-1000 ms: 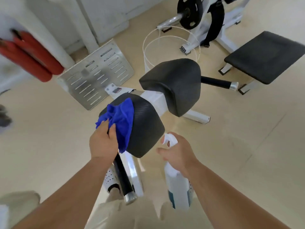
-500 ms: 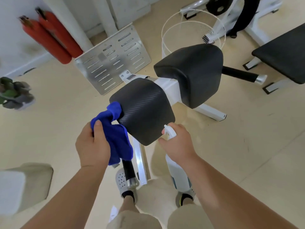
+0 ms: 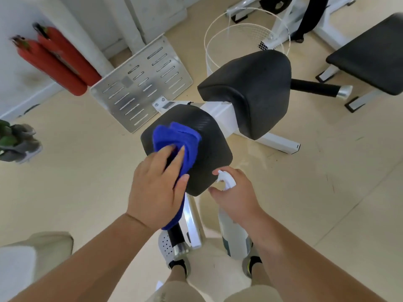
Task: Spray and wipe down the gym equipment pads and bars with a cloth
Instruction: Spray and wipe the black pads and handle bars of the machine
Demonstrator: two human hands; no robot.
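Observation:
A white-framed machine carries two black pads. On the near pad point(image 3: 209, 153) lies a bunched blue cloth point(image 3: 174, 136), which my left hand point(image 3: 157, 186) grips and presses onto the pad's left half. The far pad point(image 3: 250, 88) sits behind it, untouched. My right hand point(image 3: 237, 197) holds a white spray bottle point(image 3: 234, 234) by its neck, just right of the near pad's front corner, with the nozzle near the pad. A black handle bar with a chrome end point(image 3: 180, 243) runs down below the near pad. Another black bar point(image 3: 316, 88) sticks out to the right of the far pad.
A white wire basket point(image 3: 239, 38) stands behind the far pad. A slotted metal plate point(image 3: 139, 88) leans at the back left, beside two red fire extinguishers point(image 3: 58, 62). A black bench point(image 3: 370, 53) stands at right. A potted plant point(image 3: 15, 140) is at far left. My feet are below the bar.
My left hand has brought the blue cloth from the pad's left side up onto its top surface. The right hand and bottle have stayed beside the pad's front corner.

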